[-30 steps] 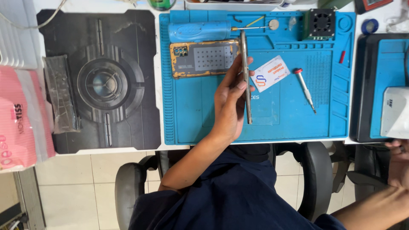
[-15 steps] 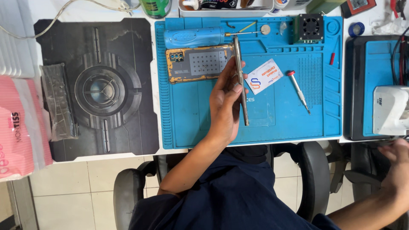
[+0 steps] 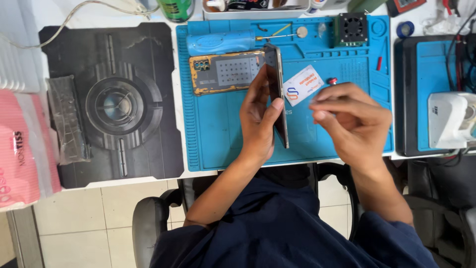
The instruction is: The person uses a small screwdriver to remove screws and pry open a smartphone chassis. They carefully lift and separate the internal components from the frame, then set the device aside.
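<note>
My left hand (image 3: 258,119) grips a dark phone (image 3: 278,94), held on its edge above the blue work mat (image 3: 213,144). My right hand (image 3: 354,121) hovers just right of the phone with its fingertips pinched together; what they hold, if anything, is hidden. The red cap of a small screwdriver (image 3: 332,80) peeks out behind that hand. Left of the phone on the mat lies a phone back frame (image 3: 225,72) with a yellowish edge, and a white card (image 3: 303,84) lies between my hands.
A blue tool handle (image 3: 220,42) and a small black fan (image 3: 351,29) sit at the mat's far edge. A black round-patterned mat (image 3: 119,104) lies to the left, with a clear bag (image 3: 67,119) and pink package (image 3: 20,159). A white device (image 3: 451,119) stands right.
My right hand has come in from the lower right to a spot over the mat beside the phone, covering the screwdriver. The left hand still holds the phone on edge.
</note>
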